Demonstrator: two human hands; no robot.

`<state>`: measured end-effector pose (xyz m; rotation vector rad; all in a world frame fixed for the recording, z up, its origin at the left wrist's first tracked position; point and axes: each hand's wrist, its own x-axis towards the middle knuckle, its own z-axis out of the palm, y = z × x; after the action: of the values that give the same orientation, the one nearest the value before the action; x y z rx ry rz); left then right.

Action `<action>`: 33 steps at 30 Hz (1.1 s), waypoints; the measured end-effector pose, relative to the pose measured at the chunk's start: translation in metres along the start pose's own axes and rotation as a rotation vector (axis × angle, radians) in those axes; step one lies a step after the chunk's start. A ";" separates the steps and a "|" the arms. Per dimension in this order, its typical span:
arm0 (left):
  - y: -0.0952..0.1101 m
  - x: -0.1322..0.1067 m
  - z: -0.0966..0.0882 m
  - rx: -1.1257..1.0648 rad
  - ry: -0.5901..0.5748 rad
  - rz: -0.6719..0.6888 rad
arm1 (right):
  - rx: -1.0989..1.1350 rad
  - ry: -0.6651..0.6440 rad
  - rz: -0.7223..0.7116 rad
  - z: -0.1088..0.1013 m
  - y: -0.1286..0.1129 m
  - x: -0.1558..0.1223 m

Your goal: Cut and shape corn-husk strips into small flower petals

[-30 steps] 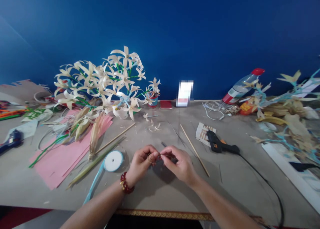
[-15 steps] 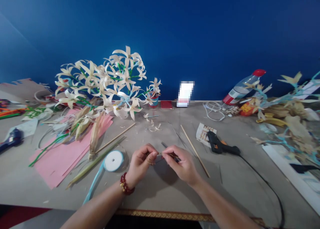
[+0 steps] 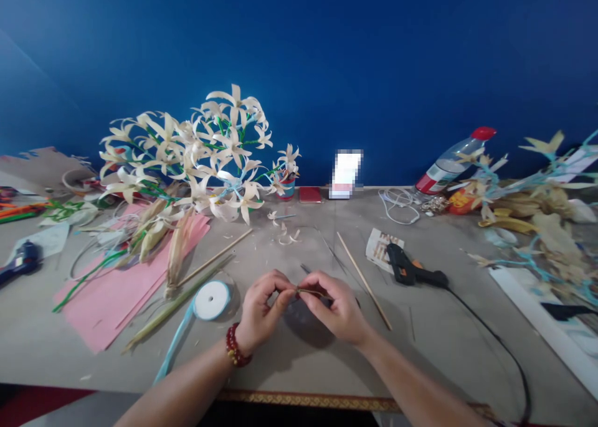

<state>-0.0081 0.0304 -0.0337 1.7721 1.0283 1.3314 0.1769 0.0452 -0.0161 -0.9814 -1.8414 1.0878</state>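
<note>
My left hand [image 3: 262, 309] and my right hand [image 3: 332, 305] meet low over the middle of the table, fingertips pinched together on a small thin strip of dried leaf [image 3: 304, 289]. A red bead bracelet sits on my left wrist. Just left of my hands lies a spool of pale blue ribbon [image 3: 212, 300] with its tail running toward the table's front edge. A thin wooden stick [image 3: 363, 279] lies just right of my right hand.
A bunch of cream leaf flowers [image 3: 200, 153] stands at back left above pink paper sheets [image 3: 122, 282]. A black glue gun [image 3: 413, 269] with its cord lies at right. A plastic bottle [image 3: 452, 160] and more dried leaf craft [image 3: 537, 203] fill the far right.
My fingers have closed in tighter around the small strip, and the loop seen at my left fingertips earlier no longer shows. My hands stayed in the same spot.
</note>
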 end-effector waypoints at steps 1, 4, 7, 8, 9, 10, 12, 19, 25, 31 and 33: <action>0.001 0.000 0.000 0.021 -0.001 0.031 | -0.002 -0.010 -0.004 0.000 -0.001 0.000; 0.001 -0.001 -0.001 0.072 0.000 0.099 | -0.023 -0.023 -0.016 0.000 -0.001 -0.001; 0.000 -0.002 -0.001 0.107 -0.002 0.131 | -0.040 -0.033 -0.019 0.000 -0.001 -0.002; 0.000 -0.002 -0.001 0.115 -0.006 0.140 | -0.052 -0.034 -0.020 0.000 0.000 -0.002; 0.000 -0.002 -0.001 0.120 -0.007 0.146 | -0.070 -0.030 -0.024 0.000 0.000 -0.002; -0.001 -0.003 -0.001 0.122 -0.008 0.150 | -0.094 -0.025 -0.034 0.000 0.001 -0.002; -0.001 -0.002 -0.001 0.119 -0.005 0.146 | -0.149 -0.009 -0.064 0.001 0.002 -0.001; 0.003 0.000 -0.001 0.087 0.002 0.088 | -0.216 0.016 -0.153 -0.002 0.000 0.000; 0.003 0.002 -0.002 0.048 -0.024 0.030 | -0.201 -0.011 -0.097 -0.004 -0.001 0.001; 0.006 0.002 -0.004 0.032 -0.072 0.083 | -0.210 -0.021 -0.137 -0.004 0.001 0.001; 0.005 0.003 -0.003 0.056 -0.096 0.127 | -0.225 -0.021 -0.161 -0.003 0.002 0.000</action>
<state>-0.0098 0.0305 -0.0275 1.9509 0.9222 1.2909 0.1798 0.0471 -0.0172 -0.9322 -2.0542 0.8103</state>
